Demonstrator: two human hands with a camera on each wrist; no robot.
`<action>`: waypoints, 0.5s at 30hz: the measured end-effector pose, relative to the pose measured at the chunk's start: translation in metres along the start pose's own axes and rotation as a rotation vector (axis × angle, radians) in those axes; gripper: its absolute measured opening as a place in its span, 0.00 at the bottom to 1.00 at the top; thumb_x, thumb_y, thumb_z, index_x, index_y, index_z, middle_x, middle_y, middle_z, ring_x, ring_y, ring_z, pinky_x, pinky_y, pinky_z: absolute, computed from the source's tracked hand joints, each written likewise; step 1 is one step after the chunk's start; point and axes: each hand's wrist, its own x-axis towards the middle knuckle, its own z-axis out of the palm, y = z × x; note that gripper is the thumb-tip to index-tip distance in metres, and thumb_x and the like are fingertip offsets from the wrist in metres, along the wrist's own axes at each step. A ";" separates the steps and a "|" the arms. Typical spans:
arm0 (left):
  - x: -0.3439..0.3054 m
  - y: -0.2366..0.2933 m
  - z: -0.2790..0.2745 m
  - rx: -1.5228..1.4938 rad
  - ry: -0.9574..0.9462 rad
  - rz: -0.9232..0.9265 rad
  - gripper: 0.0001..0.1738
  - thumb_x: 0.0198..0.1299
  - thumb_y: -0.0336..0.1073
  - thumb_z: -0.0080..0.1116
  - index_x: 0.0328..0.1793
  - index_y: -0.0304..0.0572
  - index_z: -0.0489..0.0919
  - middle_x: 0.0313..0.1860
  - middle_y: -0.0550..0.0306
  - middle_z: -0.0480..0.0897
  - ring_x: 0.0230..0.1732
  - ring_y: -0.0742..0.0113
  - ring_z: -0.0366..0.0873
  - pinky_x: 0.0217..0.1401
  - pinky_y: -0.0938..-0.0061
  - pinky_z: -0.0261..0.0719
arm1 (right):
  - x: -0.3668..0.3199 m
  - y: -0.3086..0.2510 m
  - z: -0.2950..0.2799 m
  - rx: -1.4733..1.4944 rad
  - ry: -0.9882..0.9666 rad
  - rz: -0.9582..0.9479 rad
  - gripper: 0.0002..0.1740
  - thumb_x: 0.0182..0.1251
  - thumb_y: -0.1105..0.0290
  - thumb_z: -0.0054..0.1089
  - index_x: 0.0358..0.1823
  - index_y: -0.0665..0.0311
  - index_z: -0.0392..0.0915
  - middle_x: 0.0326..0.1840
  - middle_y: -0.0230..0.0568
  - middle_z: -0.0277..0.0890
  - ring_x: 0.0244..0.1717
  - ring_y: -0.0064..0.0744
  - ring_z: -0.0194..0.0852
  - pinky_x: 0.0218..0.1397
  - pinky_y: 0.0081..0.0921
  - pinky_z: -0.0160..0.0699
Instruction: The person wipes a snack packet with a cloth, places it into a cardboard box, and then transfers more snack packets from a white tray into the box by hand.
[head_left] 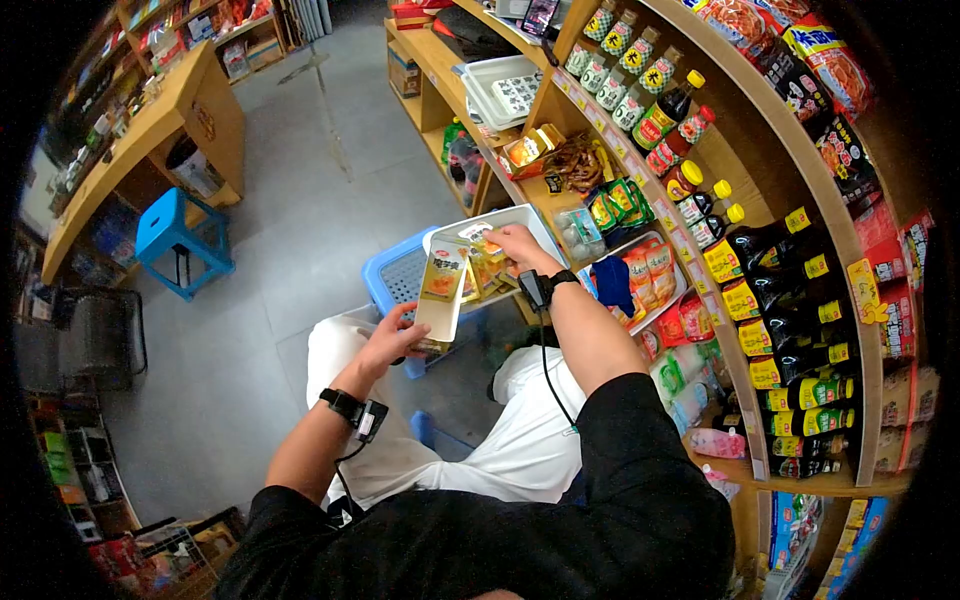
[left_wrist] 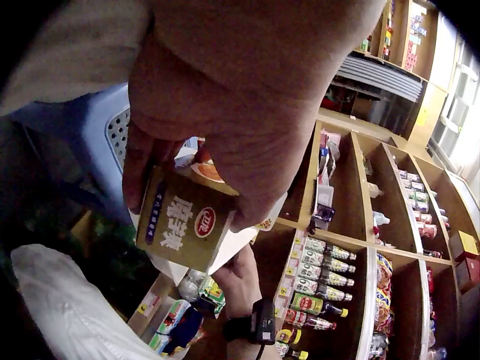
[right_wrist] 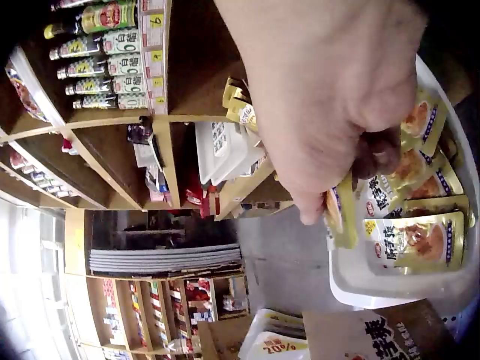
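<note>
The left hand [head_left: 385, 343] grips a tall gold and white carton [left_wrist: 184, 221], tilted in front of the body. In the right wrist view the carton's printed side [right_wrist: 375, 334] shows at the bottom edge. The right hand [right_wrist: 337, 112] pinches a small gold sachet [right_wrist: 341, 214] over a white tray [right_wrist: 360, 289]. Several similar sachets [right_wrist: 416, 240] lie in that tray. In the head view the tray rests on a blue stool [head_left: 385, 275], and the right hand is just right of the carton's top.
Shelves of sauce bottles [head_left: 740, 290] curve along the right. Beside the tray are green packets [head_left: 622, 203] and a tray of red-orange packs [head_left: 650, 275]. A second blue stool [head_left: 180, 235] stands on the floor at the left, near a wooden counter [head_left: 190, 100].
</note>
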 end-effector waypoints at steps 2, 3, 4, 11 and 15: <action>-0.002 0.003 0.002 -0.008 0.016 -0.011 0.43 0.65 0.43 0.68 0.81 0.43 0.59 0.57 0.47 0.76 0.55 0.58 0.81 0.52 0.61 0.88 | -0.004 -0.002 -0.001 -0.002 0.006 0.008 0.22 0.73 0.50 0.65 0.33 0.62 0.75 0.21 0.29 0.68 0.14 0.23 0.68 0.12 0.27 0.58; -0.001 0.001 0.001 -0.006 0.018 -0.011 0.43 0.65 0.43 0.68 0.81 0.43 0.59 0.57 0.47 0.76 0.55 0.58 0.81 0.52 0.61 0.88 | -0.005 -0.002 -0.004 -0.008 0.014 0.016 0.21 0.74 0.51 0.65 0.35 0.63 0.77 0.23 0.30 0.72 0.15 0.23 0.70 0.13 0.28 0.62; 0.002 -0.002 -0.001 -0.015 0.002 -0.005 0.43 0.65 0.43 0.69 0.81 0.43 0.59 0.57 0.48 0.76 0.55 0.58 0.81 0.52 0.61 0.88 | 0.009 0.009 -0.008 0.001 -0.007 -0.016 0.19 0.75 0.55 0.64 0.43 0.67 0.79 0.34 0.35 0.81 0.26 0.25 0.80 0.23 0.29 0.76; 0.001 0.000 0.001 -0.017 -0.005 -0.014 0.44 0.65 0.44 0.69 0.82 0.44 0.58 0.56 0.49 0.76 0.56 0.58 0.80 0.54 0.59 0.88 | 0.033 0.035 -0.016 0.163 -0.022 -0.106 0.16 0.74 0.64 0.63 0.55 0.69 0.80 0.46 0.40 0.86 0.41 0.32 0.88 0.38 0.39 0.89; 0.002 -0.002 0.000 -0.004 -0.003 -0.011 0.44 0.65 0.43 0.69 0.82 0.44 0.58 0.57 0.48 0.76 0.56 0.57 0.81 0.53 0.59 0.88 | 0.017 0.020 -0.013 0.131 0.007 -0.117 0.15 0.75 0.67 0.62 0.55 0.69 0.80 0.47 0.40 0.86 0.41 0.32 0.88 0.38 0.38 0.89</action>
